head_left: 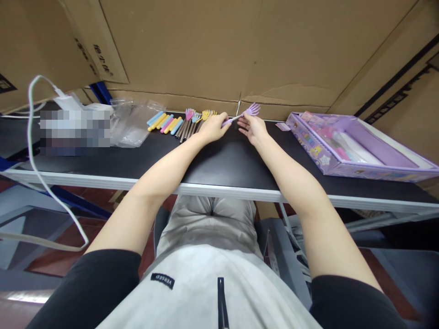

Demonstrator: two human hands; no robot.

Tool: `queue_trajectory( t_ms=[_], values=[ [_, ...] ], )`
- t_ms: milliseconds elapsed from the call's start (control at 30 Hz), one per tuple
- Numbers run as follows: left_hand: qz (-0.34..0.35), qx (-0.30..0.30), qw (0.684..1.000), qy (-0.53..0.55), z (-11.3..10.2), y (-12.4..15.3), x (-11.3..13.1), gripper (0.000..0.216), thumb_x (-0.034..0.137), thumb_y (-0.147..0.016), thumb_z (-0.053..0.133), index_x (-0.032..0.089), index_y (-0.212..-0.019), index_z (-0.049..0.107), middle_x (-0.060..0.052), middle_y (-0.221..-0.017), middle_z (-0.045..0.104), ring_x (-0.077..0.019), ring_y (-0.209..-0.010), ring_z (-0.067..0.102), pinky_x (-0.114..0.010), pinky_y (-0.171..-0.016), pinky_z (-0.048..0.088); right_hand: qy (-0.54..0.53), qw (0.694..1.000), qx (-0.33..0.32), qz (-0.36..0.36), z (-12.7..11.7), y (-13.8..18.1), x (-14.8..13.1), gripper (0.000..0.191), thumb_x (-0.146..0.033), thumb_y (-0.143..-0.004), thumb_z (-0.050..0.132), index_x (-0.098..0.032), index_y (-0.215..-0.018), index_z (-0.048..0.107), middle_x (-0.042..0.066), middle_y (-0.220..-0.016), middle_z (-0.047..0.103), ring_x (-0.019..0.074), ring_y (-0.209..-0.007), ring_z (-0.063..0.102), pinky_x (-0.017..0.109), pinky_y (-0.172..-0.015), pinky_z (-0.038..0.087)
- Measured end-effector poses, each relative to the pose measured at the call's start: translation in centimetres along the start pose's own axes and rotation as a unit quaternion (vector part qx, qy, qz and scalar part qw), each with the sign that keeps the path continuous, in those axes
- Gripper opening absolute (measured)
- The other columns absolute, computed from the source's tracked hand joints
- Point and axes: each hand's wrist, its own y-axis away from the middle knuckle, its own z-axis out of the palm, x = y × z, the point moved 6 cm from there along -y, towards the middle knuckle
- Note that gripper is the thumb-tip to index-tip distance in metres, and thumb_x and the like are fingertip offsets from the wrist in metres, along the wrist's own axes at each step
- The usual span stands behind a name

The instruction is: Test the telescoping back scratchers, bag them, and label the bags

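My left hand (213,127) is closed round the purple handle of a small back scratcher (253,109), with a thin metal rod reaching out to the right. My right hand (254,128) pinches it near its purple, hand-shaped head, the lower fingers loosely apart. Just left of my left hand lies a bunch of back scratcher heads (195,118) in pink, blue and yellow on dark stems, partly hidden by that hand. Farther left is a row of loose handles (165,123) in blue, yellow and pink.
Clear plastic bags (132,125) lie on the black table (229,164) at the left, by a blurred-out item and a white cable (30,132). An open purple box (360,170) with packaged pieces stands at the right. Cardboard (212,50) walls the back.
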Motion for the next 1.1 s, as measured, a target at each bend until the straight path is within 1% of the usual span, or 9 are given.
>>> queue_trajectory(
  t_ms=[233,400,467,533,600,733,833,933,1100],
  values=[
    [0.011,0.001,0.999,-0.031,-0.6,0.2,0.2,0.029,0.029,-0.109,0.049,0.017,-0.124,0.071,-0.017,-0.120,0.077,-0.0296,-0.118,0.070,-0.036,-0.103,0.049,-0.005,1.000,-0.012,-0.002,0.2,0.7,-0.8,0.058,-0.077,-0.097,0.063,-0.026,-0.124,0.069,0.010,-0.123,0.078,0.0248,-0.117,0.074,0.046,-0.106,0.056],
    [0.019,0.010,0.999,-0.041,-1.3,0.1,0.5,0.029,0.031,-0.108,0.051,0.017,-0.121,0.073,-0.014,-0.117,0.078,-0.0310,-0.121,0.071,-0.039,-0.107,0.049,-0.098,0.995,0.030,0.009,0.1,0.8,-1.4,0.041,-0.058,-0.107,0.057,-0.020,-0.106,0.069,0.006,-0.101,0.075,0.0210,-0.101,0.075,0.040,-0.094,0.059],
    [0.034,0.027,0.998,-0.045,-2.0,-0.1,0.1,0.029,0.031,-0.107,0.052,0.016,-0.121,0.074,-0.014,-0.115,0.079,-0.0319,-0.122,0.071,-0.042,-0.110,0.047,-0.170,0.984,0.045,0.015,-0.3,0.8,-1.9,0.033,-0.047,-0.109,0.059,-0.018,-0.094,0.066,0.001,-0.086,0.068,0.0146,-0.085,0.071,0.032,-0.083,0.056],
    [0.053,0.049,0.996,-0.046,-2.9,-0.4,-0.7,0.029,0.031,-0.106,0.053,0.016,-0.120,0.074,-0.014,-0.113,0.079,-0.0323,-0.122,0.070,-0.045,-0.113,0.045,-0.277,0.956,0.085,0.037,-1.4,0.5,-2.0,0.030,-0.037,-0.108,0.064,-0.018,-0.084,0.060,-0.004,-0.073,0.059,0.0076,-0.067,0.058,0.023,-0.068,0.048],
    [0.057,0.060,0.995,-0.048,-4.0,-0.8,-1.9,0.030,0.031,-0.106,0.054,0.017,-0.121,0.075,-0.013,-0.112,0.079,-0.0317,-0.123,0.070,-0.046,-0.115,0.043,-0.352,0.926,0.129,0.047,-3.1,-0.3,-1.7,0.037,-0.037,-0.106,0.068,-0.019,-0.077,0.054,-0.007,-0.066,0.052,0.0054,-0.058,0.048,0.021,-0.060,0.041],
    [0.028,0.037,0.997,-0.062,-6.1,-1.6,-3.8,0.028,0.031,-0.106,0.055,0.018,-0.121,0.075,-0.014,-0.117,0.078,-0.0319,-0.125,0.068,-0.045,-0.111,0.043,-0.363,0.919,0.152,-0.006,-6.3,-2.6,-1.4,0.048,-0.053,-0.102,0.070,-0.020,-0.072,0.051,-0.006,-0.065,0.050,0.0089,-0.062,0.054,0.025,-0.063,0.042],
    [0.023,0.037,0.997,-0.058,-7.6,-1.6,-4.1,0.027,0.033,-0.106,0.056,0.019,-0.120,0.075,-0.013,-0.119,0.079,-0.0304,-0.122,0.067,-0.042,-0.104,0.043,-0.367,0.917,0.157,-0.006,-6.7,-3.4,-1.5,0.047,-0.055,-0.103,0.067,-0.020,-0.075,0.053,-0.005,-0.067,0.051,0.0106,-0.067,0.058,0.026,-0.065,0.043],
    [0.014,0.058,0.997,-0.058,-8.8,-0.7,-5.1,0.028,0.033,-0.107,0.056,0.019,-0.121,0.074,-0.009,-0.123,0.080,-0.0254,-0.113,0.066,-0.041,-0.102,0.042,-0.372,0.912,0.170,0.008,-6.7,-3.2,-2.0,0.040,-0.049,-0.105,0.068,-0.021,-0.079,0.056,-0.004,-0.069,0.052,0.0102,-0.068,0.055,0.026,-0.065,0.044],
    [-0.039,0.104,0.993,-0.042,-9.9,1.3,-9.9,0.022,0.033,-0.100,0.060,0.024,-0.110,0.077,-0.008,-0.111,0.082,-0.0285,-0.107,0.069,-0.041,-0.096,0.046,-0.372,0.898,0.232,0.030,-9.1,-2.0,-1.8,0.041,-0.044,-0.102,0.073,-0.024,-0.074,0.052,-0.005,-0.067,0.048,0.0121,-0.067,0.051,0.026,-0.062,0.042]
  ],
)
